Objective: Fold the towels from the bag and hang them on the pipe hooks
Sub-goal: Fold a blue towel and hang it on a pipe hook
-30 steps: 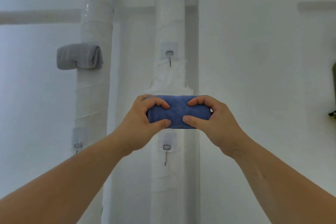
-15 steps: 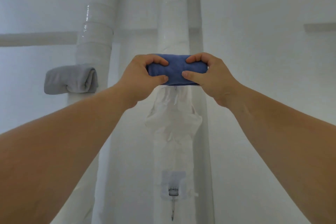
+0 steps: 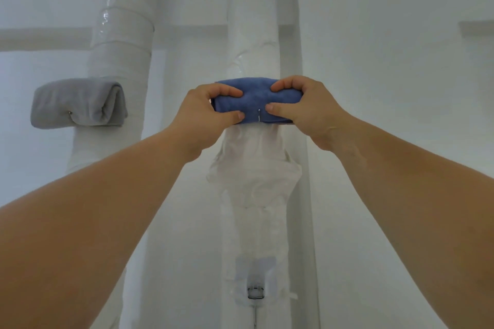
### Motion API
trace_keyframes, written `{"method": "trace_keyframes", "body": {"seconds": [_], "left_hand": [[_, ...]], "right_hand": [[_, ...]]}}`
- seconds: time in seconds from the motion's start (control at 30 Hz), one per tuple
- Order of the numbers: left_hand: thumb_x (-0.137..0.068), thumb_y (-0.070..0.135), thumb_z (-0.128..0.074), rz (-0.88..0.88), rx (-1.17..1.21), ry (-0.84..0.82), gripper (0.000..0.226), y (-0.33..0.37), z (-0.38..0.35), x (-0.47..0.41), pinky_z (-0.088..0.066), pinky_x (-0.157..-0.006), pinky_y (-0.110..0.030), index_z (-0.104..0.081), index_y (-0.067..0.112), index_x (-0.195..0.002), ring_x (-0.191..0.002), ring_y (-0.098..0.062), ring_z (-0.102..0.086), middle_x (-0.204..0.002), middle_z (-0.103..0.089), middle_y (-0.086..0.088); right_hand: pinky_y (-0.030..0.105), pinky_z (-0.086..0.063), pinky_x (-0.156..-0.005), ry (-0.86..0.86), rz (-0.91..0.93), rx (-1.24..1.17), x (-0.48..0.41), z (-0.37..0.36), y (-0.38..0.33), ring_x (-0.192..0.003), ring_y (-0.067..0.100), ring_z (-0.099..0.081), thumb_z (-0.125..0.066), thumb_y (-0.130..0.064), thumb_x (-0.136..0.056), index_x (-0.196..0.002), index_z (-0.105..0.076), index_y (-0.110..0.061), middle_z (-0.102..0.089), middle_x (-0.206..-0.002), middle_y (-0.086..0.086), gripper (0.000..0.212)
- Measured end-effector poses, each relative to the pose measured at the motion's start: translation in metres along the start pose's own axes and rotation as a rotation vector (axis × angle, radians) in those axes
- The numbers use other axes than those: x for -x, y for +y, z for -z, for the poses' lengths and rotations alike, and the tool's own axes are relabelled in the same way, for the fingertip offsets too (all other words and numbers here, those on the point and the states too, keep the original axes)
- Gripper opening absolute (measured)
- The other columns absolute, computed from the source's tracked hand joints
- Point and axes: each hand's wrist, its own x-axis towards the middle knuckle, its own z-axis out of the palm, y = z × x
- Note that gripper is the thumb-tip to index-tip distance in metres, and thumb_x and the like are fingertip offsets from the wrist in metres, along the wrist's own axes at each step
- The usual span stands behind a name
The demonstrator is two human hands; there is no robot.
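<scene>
Head view | left hand (image 3: 205,112) and right hand (image 3: 302,107) both pinch blue towel (image 3: 256,96) against pipe (image 3: 254,35) | hook tip (image 3: 259,115) pokes through.

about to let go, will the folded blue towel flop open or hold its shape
Probably soft and floppy: the blue towel dents under the left hand and right hand. Likely light, as finger pinches carry it. It may keep its fold, like the hung grey towel.
</scene>
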Motion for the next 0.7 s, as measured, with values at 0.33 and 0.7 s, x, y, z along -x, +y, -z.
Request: {"method": "trace_keyframes", "body": {"seconds": [0.33, 0.7], "left_hand": [[-0.097, 0.034, -0.061, -0.269, -0.644, 0.084, 0.015, 0.003, -0.007, 0.001, -0.027, -0.120, -0.047, -0.065, 0.034, -0.111, -0.148, -0.023, -0.033, -0.165, -0.031, 0.000], [-0.104, 0.046, -0.018, -0.410, -0.947, -0.090, 0.066, -0.040, -0.020, 0.004, 0.010, -0.126, -0.047, 0.013, 0.028, -0.160, -0.155, -0.010, 0.017, -0.169, 0.017, 0.012]], "right_hand": [[0.044, -0.035, -0.113, 0.170, 0.265, 0.896, 0.014, -0.008, 0.002, -0.142, 0.031, -0.035, -0.058, -0.041, -0.096, -0.123, -0.054, -0.024, -0.042, -0.150, 0.004, 0.033], [0.047, 0.006, -0.126, 0.003, 0.328, 1.029, 0.012, -0.018, 0.029, -0.155, 0.020, 0.017, -0.017, -0.041, -0.107, -0.159, 0.010, -0.029, 0.013, -0.168, -0.013, 0.060]]}}
